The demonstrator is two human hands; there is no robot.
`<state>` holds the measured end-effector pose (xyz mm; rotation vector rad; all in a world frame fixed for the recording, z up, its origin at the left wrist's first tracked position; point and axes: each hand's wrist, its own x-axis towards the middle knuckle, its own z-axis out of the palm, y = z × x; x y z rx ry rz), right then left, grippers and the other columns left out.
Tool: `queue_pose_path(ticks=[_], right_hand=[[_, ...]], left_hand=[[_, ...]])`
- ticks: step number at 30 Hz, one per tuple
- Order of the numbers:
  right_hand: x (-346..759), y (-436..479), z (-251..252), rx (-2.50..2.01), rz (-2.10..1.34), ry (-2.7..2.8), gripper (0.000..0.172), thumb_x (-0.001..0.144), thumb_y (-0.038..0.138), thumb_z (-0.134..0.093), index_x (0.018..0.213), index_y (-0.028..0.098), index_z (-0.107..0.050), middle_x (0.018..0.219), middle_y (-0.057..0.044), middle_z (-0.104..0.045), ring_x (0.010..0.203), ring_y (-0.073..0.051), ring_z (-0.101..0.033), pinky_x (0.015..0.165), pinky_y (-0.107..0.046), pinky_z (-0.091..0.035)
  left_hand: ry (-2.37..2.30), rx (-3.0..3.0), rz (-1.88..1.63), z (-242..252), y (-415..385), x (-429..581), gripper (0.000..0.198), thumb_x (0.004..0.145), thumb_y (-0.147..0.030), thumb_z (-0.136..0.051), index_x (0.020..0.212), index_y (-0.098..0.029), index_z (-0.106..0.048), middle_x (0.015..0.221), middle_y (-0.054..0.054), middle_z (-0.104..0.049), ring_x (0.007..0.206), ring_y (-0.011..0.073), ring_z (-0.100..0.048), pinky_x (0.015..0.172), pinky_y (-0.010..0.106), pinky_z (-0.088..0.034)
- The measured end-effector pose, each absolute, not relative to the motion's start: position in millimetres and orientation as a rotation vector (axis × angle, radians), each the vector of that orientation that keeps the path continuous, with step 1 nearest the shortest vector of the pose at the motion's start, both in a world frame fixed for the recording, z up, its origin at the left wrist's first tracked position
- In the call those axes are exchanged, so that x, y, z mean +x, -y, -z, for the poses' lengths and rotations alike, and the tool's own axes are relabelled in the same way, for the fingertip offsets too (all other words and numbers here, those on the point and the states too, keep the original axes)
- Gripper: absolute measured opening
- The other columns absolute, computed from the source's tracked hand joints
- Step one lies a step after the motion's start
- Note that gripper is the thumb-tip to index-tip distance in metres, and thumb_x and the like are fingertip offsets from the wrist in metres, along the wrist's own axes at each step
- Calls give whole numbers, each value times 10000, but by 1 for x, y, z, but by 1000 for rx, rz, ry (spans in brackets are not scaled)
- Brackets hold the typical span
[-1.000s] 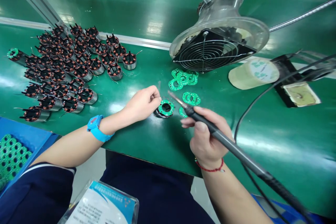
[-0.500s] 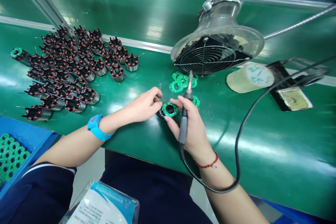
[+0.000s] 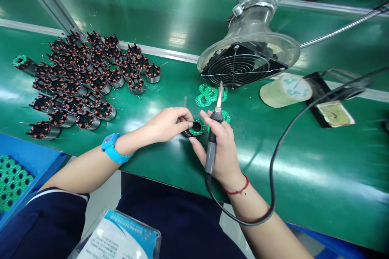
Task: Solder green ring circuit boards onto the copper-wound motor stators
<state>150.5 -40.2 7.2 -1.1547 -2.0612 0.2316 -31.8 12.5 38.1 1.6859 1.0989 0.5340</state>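
A motor stator topped with a green ring-shaped circuit board [image 3: 197, 128] stands on the green bench between my hands. My left hand [image 3: 173, 123] is closed in a pinch at the board's left edge; what its fingertips hold, if anything, is hidden. A soldering iron [image 3: 212, 149] lies in the grip of my right hand [image 3: 226, 149], tip pointing up and away from the board. That hand's thumb and fingertips are spread around the right side of the stator. Several loose green boards [image 3: 206, 94] lie just beyond.
Many wound stators [image 3: 86, 77] crowd the bench at left. A fume extractor hood [image 3: 243, 64] hangs low beyond my hands. At right are a tape-wrapped roll [image 3: 285, 91] and a soldering sponge tray [image 3: 336, 113]. The iron's cord [image 3: 273, 178] loops over my right forearm. A blue bin [image 3: 39, 162] holds boards.
My left fingers have moved slightly right and down, onto the board's edge. My right fingers have lifted a little off its far side, with the iron still held.
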Motion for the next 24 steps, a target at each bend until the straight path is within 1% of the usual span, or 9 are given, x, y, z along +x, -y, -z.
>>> queue_pose_path(ticks=[2, 6, 10, 12, 14, 16, 18, 21, 24], right_hand=[[150, 40, -12, -1118, -217, 2115, 583, 863, 246, -616, 1396, 315, -391, 1297, -80, -641, 1220, -298, -571, 971, -521, -471], [150, 40, -15, -1164, -197, 2130, 456, 864, 208, -591, 1299, 301, -488, 1132, -56, -717, 1071, -276, -648, 882, -475, -501], [150, 42, -14, -1134, -232, 2087, 440, 868, 182, -597, 1280, 286, -483, 1026, -48, -746, 954, -247, -669, 871, -450, -512], [150, 43, -11, -1173, -252, 2028, 457, 873, 186, -603, 1297, 290, -469, 1044, -46, -741, 981, -243, -664, 900, -448, -512], [148, 43, -8, -1250, -269, 1953, 496, 868, 246, -634, 1328, 278, -449, 1128, -74, -708, 1051, -258, -649, 921, -461, -518], [146, 42, -4, -1304, -310, 1903, 566, 852, 330, -670, 1356, 255, -423, 1210, -108, -660, 1098, -276, -636, 930, -479, -530], [143, 41, -1, -1322, -351, 1882, 589, 846, 365, -681, 1359, 247, -418, 1218, -116, -642, 1099, -277, -638, 930, -483, -542], [142, 39, 0, -1294, -381, 1891, 555, 859, 337, -668, 1351, 259, -423, 1208, -106, -641, 1101, -264, -641, 938, -470, -550], [145, 38, 0, -1240, -420, 1912, 576, 859, 306, -668, 1370, 278, -402, 1234, -98, -633, 1133, -257, -633, 960, -460, -545]], left_hand=[[-1120, 1689, -534, -38, -12, -32, 79, 865, -198, -564, 805, -155, -592, 745, -10, -619, 691, 117, -543, 655, 247, -415], [-1144, 1643, -562, -35, -13, -34, 73, 867, -188, -567, 808, -152, -592, 751, -14, -617, 706, 113, -549, 658, 243, -414], [-1147, 1441, -614, -30, -15, -30, 87, 864, -144, -552, 777, -147, -560, 656, -40, -552, 603, 86, -500, 589, 223, -392], [-1134, 1293, -637, -30, -16, -27, 111, 875, -128, -529, 765, -145, -538, 627, -47, -530, 561, 74, -490, 569, 215, -399], [-1132, 1195, -648, -29, -17, -25, 126, 881, -113, -514, 759, -144, -521, 629, -45, -531, 548, 67, -493, 565, 212, -411], [-1135, 1180, -653, -28, -19, -24, 127, 880, -105, -511, 760, -144, -513, 635, -44, -531, 546, 63, -487, 564, 211, -409], [-1134, 1237, -661, -26, -20, -24, 120, 880, -118, -519, 762, -145, -513, 637, -47, -521, 553, 66, -470, 568, 215, -396], [-1138, 1417, -646, -23, -21, -28, 116, 878, -164, -536, 764, -149, -522, 649, -46, -505, 592, 82, -453, 577, 227, -363], [-1165, 1603, -597, -24, -19, -32, 116, 896, -215, -515, 796, -158, -528, 689, -35, -512, 641, 103, -454, 593, 243, -340]])
